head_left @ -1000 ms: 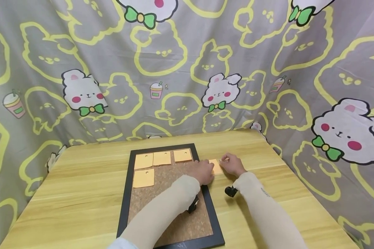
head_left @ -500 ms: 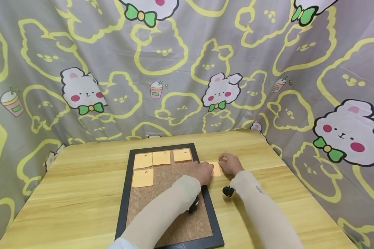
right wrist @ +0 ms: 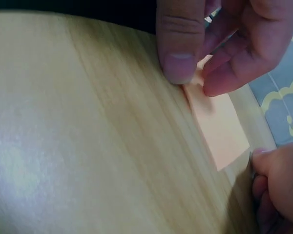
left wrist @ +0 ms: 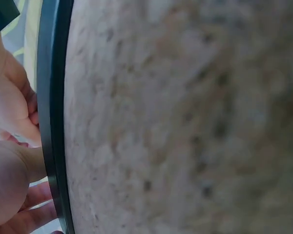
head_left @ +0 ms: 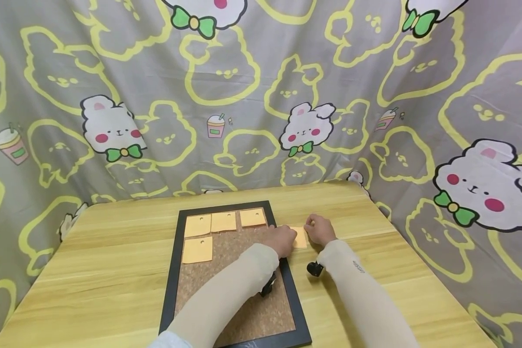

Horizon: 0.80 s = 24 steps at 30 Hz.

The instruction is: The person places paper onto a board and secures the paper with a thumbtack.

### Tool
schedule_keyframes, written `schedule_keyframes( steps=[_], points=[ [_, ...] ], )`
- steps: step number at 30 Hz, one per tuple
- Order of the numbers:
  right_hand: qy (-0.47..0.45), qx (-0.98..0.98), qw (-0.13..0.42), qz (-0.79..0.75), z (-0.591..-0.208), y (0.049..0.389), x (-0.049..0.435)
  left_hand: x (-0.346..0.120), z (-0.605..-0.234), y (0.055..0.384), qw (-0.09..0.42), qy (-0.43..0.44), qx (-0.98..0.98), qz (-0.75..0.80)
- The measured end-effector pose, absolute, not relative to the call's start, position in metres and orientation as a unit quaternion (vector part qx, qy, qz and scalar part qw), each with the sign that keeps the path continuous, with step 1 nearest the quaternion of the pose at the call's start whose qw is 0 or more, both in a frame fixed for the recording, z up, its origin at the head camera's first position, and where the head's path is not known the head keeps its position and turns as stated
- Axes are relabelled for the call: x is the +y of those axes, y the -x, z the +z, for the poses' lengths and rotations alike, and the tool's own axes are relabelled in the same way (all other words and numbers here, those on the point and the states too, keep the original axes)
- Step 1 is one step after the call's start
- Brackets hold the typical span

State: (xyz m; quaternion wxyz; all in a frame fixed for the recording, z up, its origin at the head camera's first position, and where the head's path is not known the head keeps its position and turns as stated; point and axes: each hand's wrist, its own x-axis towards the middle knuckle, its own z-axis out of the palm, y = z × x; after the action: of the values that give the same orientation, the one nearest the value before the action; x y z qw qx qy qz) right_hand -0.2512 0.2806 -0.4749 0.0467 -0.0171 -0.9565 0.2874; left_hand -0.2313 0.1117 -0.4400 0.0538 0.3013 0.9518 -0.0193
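Note:
My left hand (head_left: 280, 240) reaches over the right edge of a black-framed cork board (head_left: 239, 304). Its thumb and fingers pinch an orange paper note (right wrist: 219, 129), held just above the table in the right wrist view. My right hand (head_left: 319, 229) is right beside the note's other end. In the right wrist view its thumb and forefinger (right wrist: 266, 158) pinch a small, thin, dark piece, too small to tell clearly. Parts of both hands show at the left of the left wrist view. Several orange notes (head_left: 198, 250) sit on the board's upper part, each with a small tack.
A wooden table (head_left: 100, 270) carries the board. Behind and to the right hangs a grey curtain (head_left: 252, 63) with cartoon prints. Black wrist cameras (head_left: 314, 268) are strapped under the sleeves. The board's frame edge (left wrist: 53, 107) lies under my left wrist.
My right hand has shifted slightly left and lower, and the note between the hands has dropped a little. A pale speck at the right fingertips no longer shows in the head view.

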Motion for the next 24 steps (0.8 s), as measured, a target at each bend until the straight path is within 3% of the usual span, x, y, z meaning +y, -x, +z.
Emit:
schedule_keyframes(
  steps=[14,24],
  points=[
    [0.003,-0.947,0.004,0.323,-0.470,0.248,0.290,0.108,-0.433,0.240,0.102,-0.276,0.956,0.007],
    [0.007,-0.946,0.024,0.324,-0.467,0.245,0.295,0.115,-0.435,0.244,0.087,-0.311,0.946,0.004]
  ],
)
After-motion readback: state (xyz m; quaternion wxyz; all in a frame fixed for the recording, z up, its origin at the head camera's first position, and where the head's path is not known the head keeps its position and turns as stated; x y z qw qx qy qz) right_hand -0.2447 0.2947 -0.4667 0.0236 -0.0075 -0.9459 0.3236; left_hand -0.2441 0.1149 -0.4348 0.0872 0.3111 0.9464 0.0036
